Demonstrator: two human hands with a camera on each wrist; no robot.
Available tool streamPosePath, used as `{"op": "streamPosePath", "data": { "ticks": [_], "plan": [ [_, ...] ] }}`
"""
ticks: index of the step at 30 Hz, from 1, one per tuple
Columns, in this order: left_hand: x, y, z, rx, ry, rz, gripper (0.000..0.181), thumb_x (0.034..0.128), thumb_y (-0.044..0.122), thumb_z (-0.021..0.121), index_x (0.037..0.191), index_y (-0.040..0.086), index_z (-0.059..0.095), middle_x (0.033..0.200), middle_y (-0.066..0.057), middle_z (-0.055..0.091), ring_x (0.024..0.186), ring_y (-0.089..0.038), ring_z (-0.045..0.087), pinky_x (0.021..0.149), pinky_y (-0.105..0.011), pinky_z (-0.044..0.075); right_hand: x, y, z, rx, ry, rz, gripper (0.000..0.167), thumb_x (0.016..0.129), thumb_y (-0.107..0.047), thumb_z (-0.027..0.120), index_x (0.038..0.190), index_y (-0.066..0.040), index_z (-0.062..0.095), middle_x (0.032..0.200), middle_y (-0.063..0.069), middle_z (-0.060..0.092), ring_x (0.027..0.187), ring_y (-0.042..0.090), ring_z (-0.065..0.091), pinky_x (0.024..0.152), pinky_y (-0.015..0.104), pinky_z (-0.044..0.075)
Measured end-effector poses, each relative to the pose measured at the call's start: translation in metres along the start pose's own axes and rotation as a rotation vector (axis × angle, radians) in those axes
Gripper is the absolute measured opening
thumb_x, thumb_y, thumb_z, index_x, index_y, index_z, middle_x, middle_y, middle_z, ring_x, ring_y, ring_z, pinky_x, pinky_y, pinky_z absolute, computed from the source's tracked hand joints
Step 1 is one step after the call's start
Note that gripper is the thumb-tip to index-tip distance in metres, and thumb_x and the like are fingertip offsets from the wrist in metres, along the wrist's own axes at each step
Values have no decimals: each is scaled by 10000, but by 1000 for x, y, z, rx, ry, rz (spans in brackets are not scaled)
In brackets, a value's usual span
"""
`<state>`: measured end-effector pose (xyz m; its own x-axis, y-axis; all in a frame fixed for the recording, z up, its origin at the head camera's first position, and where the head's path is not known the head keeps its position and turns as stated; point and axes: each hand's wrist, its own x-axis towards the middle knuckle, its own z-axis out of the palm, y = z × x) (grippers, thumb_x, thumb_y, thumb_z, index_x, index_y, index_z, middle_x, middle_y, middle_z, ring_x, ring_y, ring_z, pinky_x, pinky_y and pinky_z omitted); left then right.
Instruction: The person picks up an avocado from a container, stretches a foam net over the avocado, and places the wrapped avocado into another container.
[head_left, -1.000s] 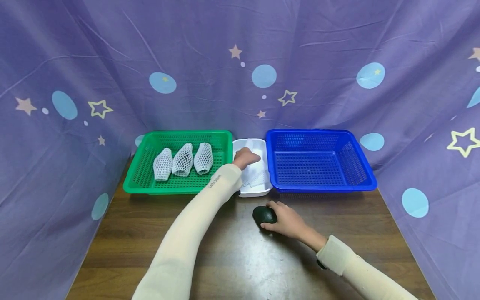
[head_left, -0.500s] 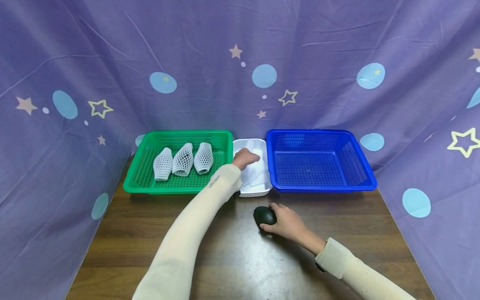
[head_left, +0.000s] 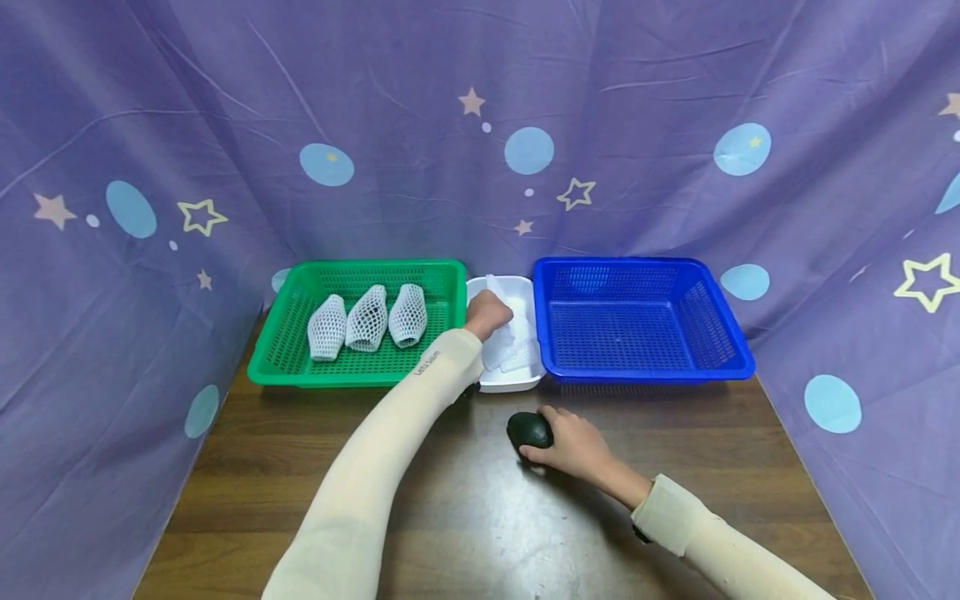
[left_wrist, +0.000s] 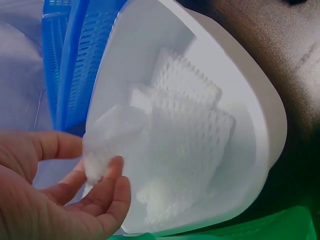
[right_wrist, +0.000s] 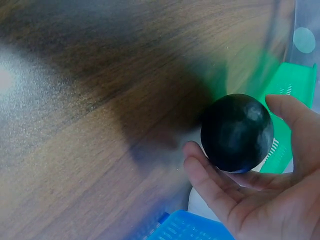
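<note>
My left hand [head_left: 487,315] reaches into the white tray [head_left: 513,387] between the two baskets. Its thumb and fingers pinch the end of a white foam net sleeve [left_wrist: 117,127], flat and rumpled. More flat foam nets [left_wrist: 187,75] lie in that tray, overlapping. My right hand [head_left: 579,446] grips a dark green, almost black avocado [head_left: 529,431] just above or on the wooden table; whether it touches the wood I cannot tell. In the right wrist view, the fingers curl round the avocado [right_wrist: 237,132] from one side and the thumb from the other.
To the left stands a green basket [head_left: 360,382] holding three bulging white foam nets [head_left: 367,320]; their contents are hard to make out. A blue basket [head_left: 645,377] stands at the right. Behind them hangs a purple curtain [head_left: 420,167], with the wooden table [head_left: 465,517] in front.
The left hand's fingers have closed on a foam net, and its far end now sticks up a little higher behind the hand. The right hand and avocado have hardly moved.
</note>
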<state>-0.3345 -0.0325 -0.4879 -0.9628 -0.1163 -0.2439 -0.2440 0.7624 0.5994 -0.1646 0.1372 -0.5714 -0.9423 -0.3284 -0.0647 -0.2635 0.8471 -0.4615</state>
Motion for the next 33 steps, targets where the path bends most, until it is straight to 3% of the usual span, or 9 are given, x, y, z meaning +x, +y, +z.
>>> {"op": "streamPosePath", "data": {
  "ticks": [6, 14, 16, 19, 23, 25, 30, 31, 33],
  "plan": [
    [6, -1, 0, 58, 62, 1, 236, 979, 186, 551, 1078, 101, 747, 1136, -65, 741, 1028, -245, 675, 847, -328, 553, 1, 1, 2, -10, -1, 3, 749, 789, -522, 818, 1317, -28, 623, 1163, 179, 715, 963, 333, 705, 761, 482, 581],
    [2, -7, -5, -72, 83, -16, 458, 881, 75, 604, 1338, 41, 617, 1326, -143, 666, 1206, -314, 623, 1026, -381, 522, 2, 1, 3, -11, -9, 1, 728, 795, -504, 821, 1311, -29, 624, 1149, 173, 717, 949, 327, 706, 743, 481, 578],
    [2, -8, -5, -65, 75, -37, 435, 877, 79, 620, 1304, -5, 618, 1273, -178, 677, 1145, -319, 636, 991, -387, 543, 2, 1, 2, -12, -8, -1, 726, 796, -503, 820, 1311, -29, 625, 1147, 172, 718, 950, 326, 706, 744, 481, 577],
    [5, -9, -5, -22, 65, -62, 309, 856, 88, 657, 1140, -34, 671, 1075, -172, 704, 934, -284, 635, 808, -345, 570, 2, 0, 2, -8, -6, -6, 721, 800, -496, 820, 1310, -26, 625, 1147, 174, 718, 952, 326, 707, 750, 480, 576],
    [7, -10, -3, 4, 57, -71, 222, 821, 83, 699, 1014, -28, 694, 889, -128, 680, 734, -228, 574, 589, -272, 490, 2, 0, 1, -1, -5, -9, 715, 803, -489, 820, 1306, -21, 626, 1142, 175, 719, 950, 322, 706, 750, 479, 575],
    [12, -12, -1, -8, 50, -72, 222, 799, 84, 709, 993, -24, 695, 852, -118, 686, 694, -220, 598, 548, -259, 489, 2, 0, 1, -1, -6, -10, 715, 804, -491, 818, 1305, -19, 626, 1143, 174, 719, 949, 321, 706, 747, 478, 575],
    [44, -27, 13, -37, 14, -101, 167, 757, 63, 669, 902, -14, 693, 803, -151, 697, 672, -288, 662, 560, -323, 565, 2, 1, 2, -2, -6, -10, 712, 805, -490, 816, 1303, -18, 627, 1152, 172, 718, 952, 321, 707, 745, 478, 575],
    [52, -35, 19, -58, 33, -69, 150, 738, 89, 676, 866, 16, 705, 766, -112, 690, 637, -251, 642, 533, -295, 540, 1, 1, 2, -1, -4, -10, 710, 805, -488, 816, 1302, -17, 628, 1153, 172, 718, 955, 322, 707, 748, 479, 575],
    [44, -32, 13, -82, 8, -77, 172, 784, 83, 666, 923, 6, 732, 835, -133, 719, 695, -264, 669, 600, -329, 576, 1, 1, 1, -3, -1, -10, 710, 803, -490, 816, 1299, -17, 630, 1153, 171, 719, 956, 322, 707, 751, 479, 576]
  ]
}}
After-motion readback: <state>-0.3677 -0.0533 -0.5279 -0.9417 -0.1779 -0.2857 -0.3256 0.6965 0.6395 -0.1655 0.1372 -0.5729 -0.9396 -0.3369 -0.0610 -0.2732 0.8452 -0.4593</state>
